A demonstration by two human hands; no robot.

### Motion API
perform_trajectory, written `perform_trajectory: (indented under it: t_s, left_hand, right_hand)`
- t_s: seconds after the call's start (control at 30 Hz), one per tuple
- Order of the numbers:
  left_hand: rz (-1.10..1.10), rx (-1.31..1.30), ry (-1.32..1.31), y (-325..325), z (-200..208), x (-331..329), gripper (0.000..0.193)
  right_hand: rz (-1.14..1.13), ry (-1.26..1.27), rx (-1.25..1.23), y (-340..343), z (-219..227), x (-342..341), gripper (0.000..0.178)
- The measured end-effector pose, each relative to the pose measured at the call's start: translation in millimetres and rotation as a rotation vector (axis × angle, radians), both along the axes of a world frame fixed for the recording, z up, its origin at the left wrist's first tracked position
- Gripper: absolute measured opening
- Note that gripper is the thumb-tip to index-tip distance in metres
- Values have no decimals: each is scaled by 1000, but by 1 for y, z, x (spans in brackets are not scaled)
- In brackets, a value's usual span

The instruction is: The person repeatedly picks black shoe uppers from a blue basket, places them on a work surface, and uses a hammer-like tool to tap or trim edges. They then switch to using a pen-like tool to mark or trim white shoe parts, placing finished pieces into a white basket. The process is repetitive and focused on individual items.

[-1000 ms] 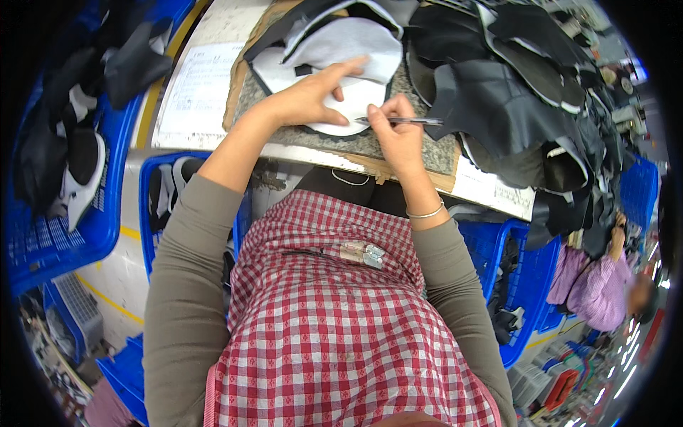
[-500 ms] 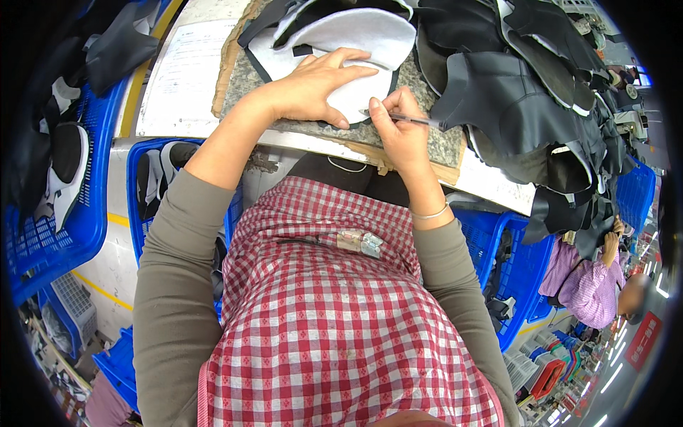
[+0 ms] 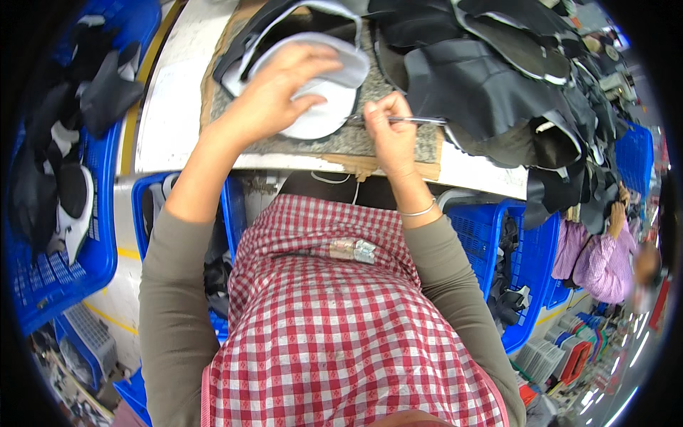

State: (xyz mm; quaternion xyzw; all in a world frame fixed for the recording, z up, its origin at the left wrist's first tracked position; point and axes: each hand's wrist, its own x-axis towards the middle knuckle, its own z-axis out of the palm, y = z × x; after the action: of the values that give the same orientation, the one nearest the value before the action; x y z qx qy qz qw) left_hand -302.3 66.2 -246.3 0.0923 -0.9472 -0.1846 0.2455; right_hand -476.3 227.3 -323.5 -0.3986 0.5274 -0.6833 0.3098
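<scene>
A black shoe upper point(image 3: 242, 43) with white lining lies on a speckled grey board point(image 3: 341, 151). Its rounded white part point(image 3: 324, 117) faces up toward me. My left hand point(image 3: 277, 89), blurred by motion, is over this white part with fingers stretched and thumb apart. It grips nothing that I can see. My right hand point(image 3: 393, 139) pinches a slim pen point(image 3: 427, 120), held almost level. The pen's tip points left, close by the right edge of the white part; whether it touches cannot be made out.
Black uppers point(image 3: 491, 85) are heaped to the right of the board. Blue baskets point(image 3: 99, 249) of cut pieces stand at the left, and another blue basket point(image 3: 526, 285) sits below the table at the right. A person in a pink checked top point(image 3: 605, 263) works farther right.
The whole view has shifted, so the table appears farther left. My left hand now blurs over the upper. The pen has tilted flatter and its tip has drawn back to the white part's edge.
</scene>
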Motion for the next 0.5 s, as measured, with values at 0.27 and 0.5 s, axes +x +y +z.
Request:
perform_trajectory:
  t_s: [0.27, 0.5]
  left_hand:
    - [630, -152, -341, -54, 51, -31, 23]
    - [493, -374, 459, -55, 140, -53, 20]
  right_hand:
    - [89, 111, -48, 9, -2, 2, 24]
    - [139, 111, 2, 12, -2, 5, 19]
